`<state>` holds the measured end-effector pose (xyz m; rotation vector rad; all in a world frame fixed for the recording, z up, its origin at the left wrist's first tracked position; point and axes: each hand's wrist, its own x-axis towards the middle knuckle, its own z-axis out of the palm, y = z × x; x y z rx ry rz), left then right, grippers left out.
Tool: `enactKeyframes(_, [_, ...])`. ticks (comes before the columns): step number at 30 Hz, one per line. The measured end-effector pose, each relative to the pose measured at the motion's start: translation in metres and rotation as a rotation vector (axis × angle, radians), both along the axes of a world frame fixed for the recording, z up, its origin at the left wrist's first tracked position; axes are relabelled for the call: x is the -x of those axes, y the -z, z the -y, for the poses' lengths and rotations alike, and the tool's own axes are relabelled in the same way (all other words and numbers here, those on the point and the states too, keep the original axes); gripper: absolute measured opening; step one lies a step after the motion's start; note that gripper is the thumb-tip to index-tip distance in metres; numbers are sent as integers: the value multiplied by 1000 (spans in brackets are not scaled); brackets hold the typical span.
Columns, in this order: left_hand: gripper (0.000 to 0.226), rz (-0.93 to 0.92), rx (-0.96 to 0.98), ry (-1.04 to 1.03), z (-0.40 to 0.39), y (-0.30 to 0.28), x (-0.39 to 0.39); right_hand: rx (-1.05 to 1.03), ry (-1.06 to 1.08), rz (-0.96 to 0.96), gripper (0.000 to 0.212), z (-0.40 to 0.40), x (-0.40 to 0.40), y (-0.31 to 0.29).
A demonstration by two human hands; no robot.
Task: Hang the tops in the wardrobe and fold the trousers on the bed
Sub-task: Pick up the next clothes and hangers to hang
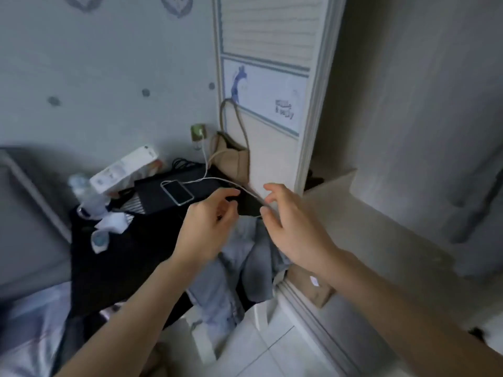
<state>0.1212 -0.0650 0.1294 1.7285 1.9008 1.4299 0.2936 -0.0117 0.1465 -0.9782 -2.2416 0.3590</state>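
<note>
A light blue-grey top (234, 270) hangs in front of me, below both hands. My left hand (206, 229) grips its upper edge with curled fingers. A thin pale hanger (251, 195) runs from that hand to my right hand (288, 227), which pinches the hanger's end between thumb and fingers. The open wardrobe (353, 210) is just right of my hands, its pale shelf at hand height. A black garment (122, 257) lies spread to the left. A corner of the bed (30, 330) with a pale patterned sheet shows at the lower left.
The wardrobe's louvred sliding door (272, 85) stands behind my hands. A tan bag (234, 159) hangs beside it. A phone (177, 192) on a charging cable, a water bottle (87, 194) and a white box (125, 167) crowd the bedside top. White floor tiles (275, 352) lie below.
</note>
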Motion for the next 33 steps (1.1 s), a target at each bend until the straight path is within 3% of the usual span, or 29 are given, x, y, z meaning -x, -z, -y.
enactKeyframes(9, [21,107,144,-497,245,84,73,210,-405,32,39,178,126,82])
enactKeyframes(20, [19,484,386,-1176,555,195,36,450,-919,274,31,439,192,185])
enactKeyframes(26, [18,746,355,-1510,656,238,-20,528,-1194,494,31,542,205,228])
enactKeyframes(33, [22,1196,274,-1828,729,293,-92,551,-1482,863,30,636,206,283])
